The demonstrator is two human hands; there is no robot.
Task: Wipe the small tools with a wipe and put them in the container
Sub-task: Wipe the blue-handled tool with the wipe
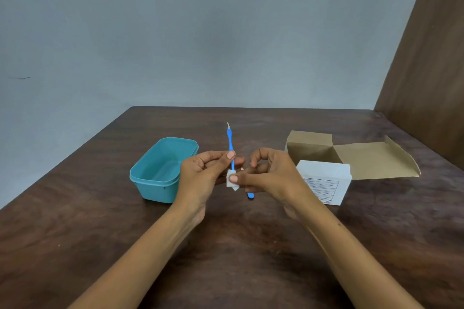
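Observation:
My left hand [204, 176] pinches a thin blue tool [230, 143] near its middle, holding it upright above the table, its small metal tip pointing away from me. My right hand [270, 178] presses a small folded white wipe [231, 181] around the tool's lower shaft with thumb and fingers. A second blue tool end [250, 195] shows below my right hand; whether it lies on the table or is held is hidden. The teal plastic container [160, 178] stands open just left of my left hand, with nothing visible inside.
A white box with a printed label [324, 183] stands right of my right hand. Behind it lies an open brown cardboard box [351, 155] with its flap spread out. The dark wooden table [226, 246] meets a grey wall behind and a brown panel at right.

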